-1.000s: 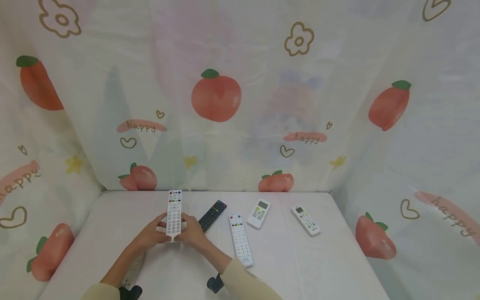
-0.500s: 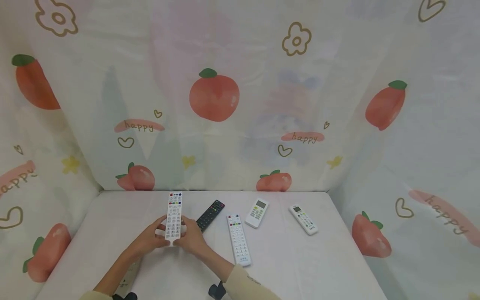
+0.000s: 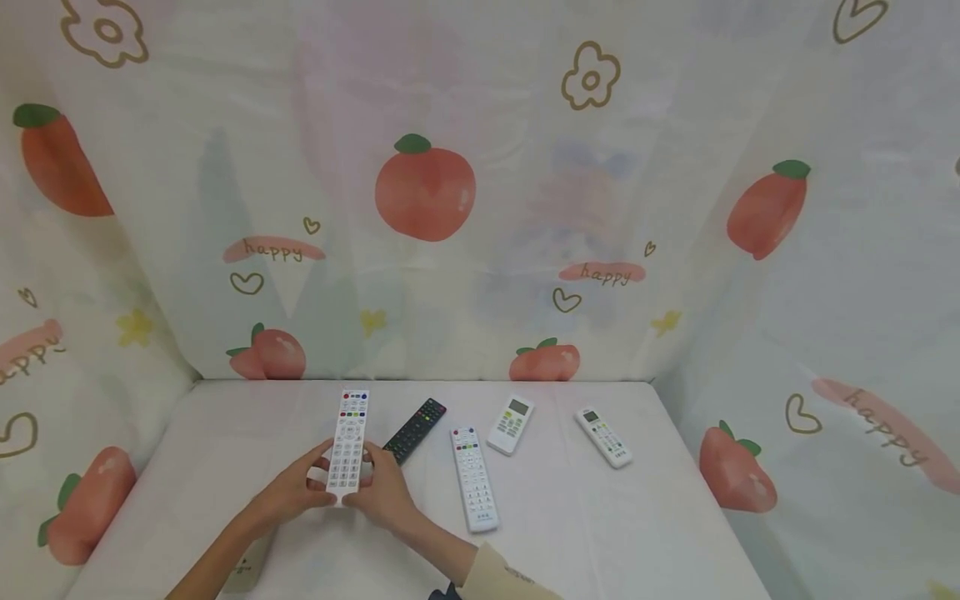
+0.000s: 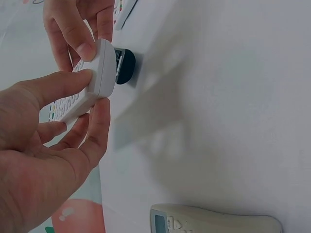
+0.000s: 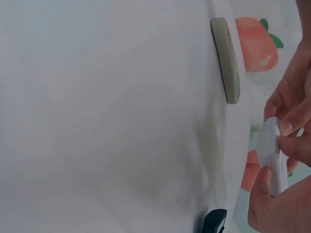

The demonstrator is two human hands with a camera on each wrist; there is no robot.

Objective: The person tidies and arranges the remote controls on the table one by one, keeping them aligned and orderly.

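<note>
Both hands hold one long white remote point(image 3: 347, 446) by its near end, a little above the white table point(image 3: 600, 533), buttons up. My left hand point(image 3: 318, 489) pinches its left edge and my right hand point(image 3: 371, 487) its right edge. The left wrist view shows the thumb and fingers of the left hand point(image 4: 90, 104) curled round the remote point(image 4: 99, 73), with the right hand's fingers point(image 4: 80, 36) on its far side. The right wrist view has the remote point(image 5: 271, 155) edge-on between the right hand point(image 5: 272, 179) and the left hand's fingers point(image 5: 291, 107).
A black remote point(image 3: 415, 429), a long white remote point(image 3: 472, 477) and two small white remotes with displays point(image 3: 510, 424) point(image 3: 603, 437) lie in a row to the right. A beige remote point(image 3: 251, 562) lies under my left forearm. Printed curtains enclose the table on three sides.
The held remote has come a little nearer and lower with both hands, and its far end now tips slightly right. The remotes on the table have not moved.
</note>
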